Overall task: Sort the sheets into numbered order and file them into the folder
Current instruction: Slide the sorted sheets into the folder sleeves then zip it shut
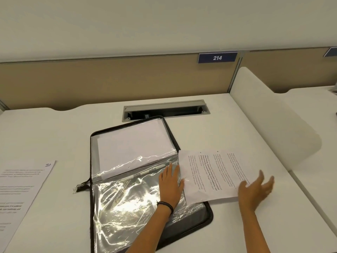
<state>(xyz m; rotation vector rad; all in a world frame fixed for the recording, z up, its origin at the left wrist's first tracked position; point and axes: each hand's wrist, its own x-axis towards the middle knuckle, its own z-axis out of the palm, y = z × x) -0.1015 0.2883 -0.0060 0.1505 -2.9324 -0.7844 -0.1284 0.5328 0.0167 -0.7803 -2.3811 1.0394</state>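
Note:
A black zip folder [206, 219] lies open in the middle of the desk, its clear plastic sleeves [125, 203] shiny and crinkled. White sheets fill the far sleeve [135, 143]. My left hand [170, 185] rests flat on the near sleeve at its right edge, fingers straight. A printed sheet [209, 176] lies at the folder's right edge, its left end next to my left hand. My right hand [255, 189] hovers open over that sheet's right end, blurred, fingers spread. Another printed sheet marked 20 [20, 194] lies at the left.
A cable tray slot [166, 110] is set into the desk behind the folder. A beige partition [109, 79] with a blue 214 sign [217, 58] runs along the back. A white side divider [273, 115] stands at the right.

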